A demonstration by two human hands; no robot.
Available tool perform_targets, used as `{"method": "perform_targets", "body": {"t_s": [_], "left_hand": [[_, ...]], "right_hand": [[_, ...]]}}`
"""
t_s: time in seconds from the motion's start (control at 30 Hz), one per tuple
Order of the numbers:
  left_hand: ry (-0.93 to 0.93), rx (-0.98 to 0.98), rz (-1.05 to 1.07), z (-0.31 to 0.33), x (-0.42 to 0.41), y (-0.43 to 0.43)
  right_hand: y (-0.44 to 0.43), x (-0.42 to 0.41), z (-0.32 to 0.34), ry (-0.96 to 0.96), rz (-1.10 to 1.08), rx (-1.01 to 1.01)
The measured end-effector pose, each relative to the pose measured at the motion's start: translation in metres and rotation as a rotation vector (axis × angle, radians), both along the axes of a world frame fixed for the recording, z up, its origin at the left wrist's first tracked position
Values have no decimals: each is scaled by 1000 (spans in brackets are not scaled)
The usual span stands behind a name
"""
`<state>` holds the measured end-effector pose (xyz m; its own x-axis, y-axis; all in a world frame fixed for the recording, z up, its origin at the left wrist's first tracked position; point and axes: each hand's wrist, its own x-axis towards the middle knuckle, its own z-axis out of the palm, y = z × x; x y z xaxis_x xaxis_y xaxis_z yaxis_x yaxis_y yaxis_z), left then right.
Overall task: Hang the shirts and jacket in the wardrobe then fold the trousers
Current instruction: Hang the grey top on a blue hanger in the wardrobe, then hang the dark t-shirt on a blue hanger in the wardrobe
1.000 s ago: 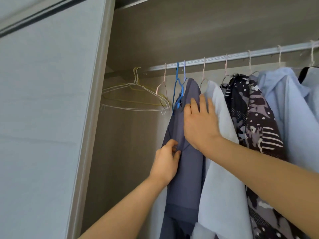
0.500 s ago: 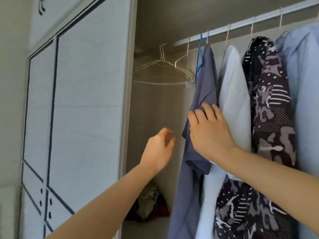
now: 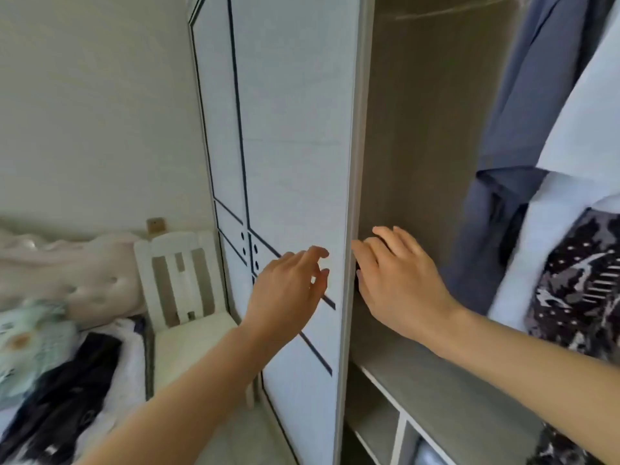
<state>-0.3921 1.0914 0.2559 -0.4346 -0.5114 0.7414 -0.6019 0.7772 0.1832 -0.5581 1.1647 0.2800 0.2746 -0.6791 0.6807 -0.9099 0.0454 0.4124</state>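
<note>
Both my hands are empty in front of the open wardrobe. My left hand (image 3: 290,290) hovers before the white sliding door (image 3: 295,135), fingers spread. My right hand (image 3: 399,280) is at the door's edge, fingers apart, inside the opening. On the right hang a slate-blue shirt (image 3: 523,105), a pale blue shirt (image 3: 583,129) and a dark patterned shirt (image 3: 580,283). Dark clothing (image 3: 57,394) lies on the bed at lower left.
A grey shelf (image 3: 446,387) with compartments below forms the wardrobe floor. A white chair (image 3: 181,290) stands between the wardrobe and the bed. A pale blanket (image 3: 67,263) and a patterned pillow (image 3: 27,340) lie on the bed.
My view swung down and left. Both hands left the slate-blue shirt and dropped to the door's edge. The rail and hangers went out of view; the bed and chair came in.
</note>
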Motion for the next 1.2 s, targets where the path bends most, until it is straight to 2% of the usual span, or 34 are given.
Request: {"method": "perform_targets", "body": {"t_s": [0.13, 0.33, 0.6, 0.87, 1.2], "left_hand": [[-53, 74, 127, -53, 55, 5], [-117, 317, 309, -133, 123, 16], [-34, 516, 549, -226, 202, 20], [14, 735, 755, -293, 296, -23], [13, 993, 1011, -364, 415, -95]], "right_hand": [[-17, 39, -52, -47, 116, 142], [-40, 95, -124, -89, 244, 380], [-77, 179, -208, -152, 445, 599], [-150, 274, -285, -46, 493, 869], [-256, 369, -353, 33, 477, 1088]]}}
